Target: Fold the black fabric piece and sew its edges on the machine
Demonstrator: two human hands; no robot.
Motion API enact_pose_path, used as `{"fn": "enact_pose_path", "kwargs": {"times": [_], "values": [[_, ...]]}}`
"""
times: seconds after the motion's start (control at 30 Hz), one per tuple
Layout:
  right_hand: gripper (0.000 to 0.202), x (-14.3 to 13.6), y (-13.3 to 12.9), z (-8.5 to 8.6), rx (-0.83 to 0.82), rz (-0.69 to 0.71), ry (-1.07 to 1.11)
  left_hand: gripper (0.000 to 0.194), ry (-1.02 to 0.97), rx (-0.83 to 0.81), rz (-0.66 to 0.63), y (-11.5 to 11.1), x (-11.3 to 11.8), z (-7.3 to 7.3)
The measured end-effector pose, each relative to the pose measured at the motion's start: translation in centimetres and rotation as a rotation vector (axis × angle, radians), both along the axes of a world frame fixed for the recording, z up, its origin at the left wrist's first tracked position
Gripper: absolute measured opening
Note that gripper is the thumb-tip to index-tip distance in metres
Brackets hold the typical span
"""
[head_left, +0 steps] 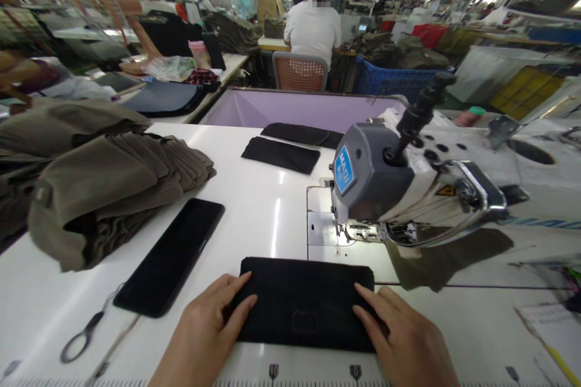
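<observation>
White table point(254, 211), blue "MAQI" label point(344, 170) on the sewing machine point(376, 175).

head-worn camera, looking forward and down, hands close at the bottom edge, workshop stretching beyond

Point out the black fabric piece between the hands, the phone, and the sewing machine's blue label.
Black fabric piece point(299, 293): head view, middle of its upper face.
Phone point(171, 257): head view, middle of its dark screen.
Blue label point(344, 170): head view, middle of its printed face.
</observation>
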State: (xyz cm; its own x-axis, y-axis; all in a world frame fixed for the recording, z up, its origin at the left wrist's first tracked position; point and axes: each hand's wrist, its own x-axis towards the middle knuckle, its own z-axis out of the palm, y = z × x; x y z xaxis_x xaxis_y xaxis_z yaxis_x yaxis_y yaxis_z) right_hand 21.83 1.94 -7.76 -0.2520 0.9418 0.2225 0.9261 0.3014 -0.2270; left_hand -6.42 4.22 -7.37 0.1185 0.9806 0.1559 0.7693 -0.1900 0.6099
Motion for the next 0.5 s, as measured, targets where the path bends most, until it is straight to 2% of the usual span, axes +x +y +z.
{"fn": "enact_pose_path", "kwargs": {"times": [0.1, 0.13, 0.27, 0.33, 0.37, 0.43, 0.5], "values": [[0.028, -0.7, 0.5, 0.9, 0.162, 0.022, -0.066, 0.030, 0.048, 0.024, 0.003, 0.0, 0.2, 0.0], [0.029, -1.0, 0.8, 1.3, 0.225, 0.066, -0.087, 0.032, 0.078, 0.038, -0.001, 0.0, 0.4, 0.1], [0.040, -1.5, 1.4, 1.6, 0.301, 0.404, -0.160, 0.034, 0.291, 0.102, -0.033, 0.0, 1.1, 0.5], [0.044, -1.5, 1.6, 1.2, 0.285, 0.477, -0.169, 0.033, 0.388, 0.188, -0.072, 0.2, 1.3, 0.6], [0.044, -1.6, 1.7, 1.0, 0.286, 0.472, -0.159, 0.033, 0.419, 0.237, -0.120, 0.3, 1.4, 0.7], [0.045, -1.7, 1.8, 0.7, 0.284, 0.444, -0.134, 0.037, 0.461, 0.297, -0.306, 0.5, 1.5, 1.0], [0.041, -2.3, 1.9, 0.7, 0.281, 0.416, -0.125, 0.040, 0.501, 0.257, -0.512, 0.7, 1.9, 1.5]]}}
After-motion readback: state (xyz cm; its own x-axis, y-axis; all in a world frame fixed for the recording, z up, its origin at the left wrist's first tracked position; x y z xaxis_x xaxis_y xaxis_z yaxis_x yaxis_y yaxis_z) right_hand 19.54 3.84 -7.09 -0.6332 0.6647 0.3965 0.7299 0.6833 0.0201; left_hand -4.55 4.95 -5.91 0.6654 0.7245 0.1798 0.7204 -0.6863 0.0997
